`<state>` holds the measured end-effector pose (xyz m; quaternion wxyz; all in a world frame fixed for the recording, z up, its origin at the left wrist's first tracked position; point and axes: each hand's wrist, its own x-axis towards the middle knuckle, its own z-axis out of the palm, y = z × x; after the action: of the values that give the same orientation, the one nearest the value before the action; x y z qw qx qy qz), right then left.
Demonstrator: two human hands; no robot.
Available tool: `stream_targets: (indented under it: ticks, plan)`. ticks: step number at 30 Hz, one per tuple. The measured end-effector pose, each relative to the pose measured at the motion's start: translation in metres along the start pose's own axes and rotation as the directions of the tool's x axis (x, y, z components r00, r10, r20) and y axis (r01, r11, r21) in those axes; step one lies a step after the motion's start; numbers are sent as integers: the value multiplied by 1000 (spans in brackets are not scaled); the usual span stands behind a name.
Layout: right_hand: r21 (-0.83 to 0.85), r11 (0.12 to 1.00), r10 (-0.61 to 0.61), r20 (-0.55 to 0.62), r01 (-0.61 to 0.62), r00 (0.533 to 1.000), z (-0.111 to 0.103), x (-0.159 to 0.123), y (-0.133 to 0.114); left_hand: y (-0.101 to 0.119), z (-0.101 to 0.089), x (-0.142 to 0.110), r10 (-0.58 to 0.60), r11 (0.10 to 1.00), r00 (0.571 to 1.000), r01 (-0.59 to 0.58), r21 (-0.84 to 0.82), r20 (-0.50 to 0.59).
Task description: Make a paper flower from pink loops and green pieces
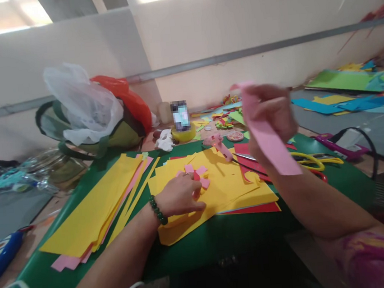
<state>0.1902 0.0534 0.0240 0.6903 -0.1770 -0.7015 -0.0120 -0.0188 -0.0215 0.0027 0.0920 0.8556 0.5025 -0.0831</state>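
Observation:
My right hand (273,111) is raised over the right side of the table, slightly blurred, with its fingers closed on a pink paper strip (274,147). One end of the strip hangs down past the wrist and the other sticks up above the fingers. My left hand (179,194), wearing a green bead bracelet, rests on the yellow paper sheets (225,177) with thumb and fingers apart. Its fingertips are at small pink paper pieces (204,182) and a red bit, partly hidden by the hand. Behind them lies a pink glue gun (225,151).
Long yellow strips (93,212) over pink ones lie at the left of the green table (203,256). Yellow-handled scissors (311,160) are at the right. A phone (180,116) stands behind, near a bag (109,134) with plastic bags. Paper scraps are scattered around.

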Motion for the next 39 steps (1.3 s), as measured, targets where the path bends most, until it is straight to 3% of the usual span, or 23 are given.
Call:
stream_targets:
  ticks: [2,3,4,5,6,7,8,9,10,12,13,14,16,18,23,26,28,30,34,36,39]
  plan:
    - [-9,996,-92,-281,93,955,-4,8,1,-5,-4,-5,59,998,997,-58,-31,39]
    - [-29,992,-127,-355,125,926,-3,9,1,-7,-6,-6,75,997,996,-73,-40,45]
    - [-42,990,-144,-313,138,939,-1,9,2,-8,-7,-7,84,995,995,-82,-47,46]
    - [-40,989,-146,-180,141,973,2,6,2,-9,-8,-7,92,994,995,-89,-56,42]
    - [-30,991,-130,26,131,991,6,2,3,-10,-8,-8,105,993,994,-103,-66,40]
    - [-29,994,-89,277,101,957,10,-4,3,-10,-9,-8,122,990,992,-119,-78,36]
    - [-52,997,-22,530,59,848,15,-9,3,-10,-9,-8,139,987,990,-136,-90,32]
    - [-107,994,64,729,21,681,20,-15,4,-9,-9,-8,151,984,988,-148,-102,29]
    - [-182,983,156,851,3,501,25,-20,4,-9,-9,-8,158,982,987,-154,-112,29]
    - [-338,941,329,924,16,195,33,-26,5,-10,-8,-10,154,980,987,-148,-130,36]
    - [-392,919,388,918,34,83,37,-27,6,-11,-8,-10,148,980,988,-141,-139,41]
    - [-426,903,427,904,53,4,39,-27,6,-12,-8,-11,146,980,988,-138,-146,43]
    - [-462,883,468,881,80,-75,41,-26,5,-14,-8,-11,144,977,989,-137,-166,33]
    - [-475,875,483,873,95,-75,41,-25,2,-18,-10,-10,135,970,991,-126,-208,26]
    - [-552,820,548,833,154,67,35,-24,-5,-31,-16,-4,58,949,996,-74,-305,-62]
    - [-581,792,573,814,188,100,33,-22,-5,-40,-15,4,-126,947,971,58,-316,-201]
    - [-554,811,543,833,188,109,33,-22,-6,-44,-12,9,-271,941,915,186,-283,-298]
    - [-481,863,469,876,154,108,36,-23,-8,-46,-9,12,-334,935,880,264,-239,-338]
    - [-360,931,354,930,55,98,44,-31,-15,-44,-2,9,-243,960,952,209,-187,-184]
    - [-368,930,369,928,-21,53,48,-35,-17,-40,2,7,-186,973,976,168,-157,-110]
    - [-436,887,439,898,-149,-18,51,-39,-14,-34,10,8,-190,976,973,173,-128,-129]
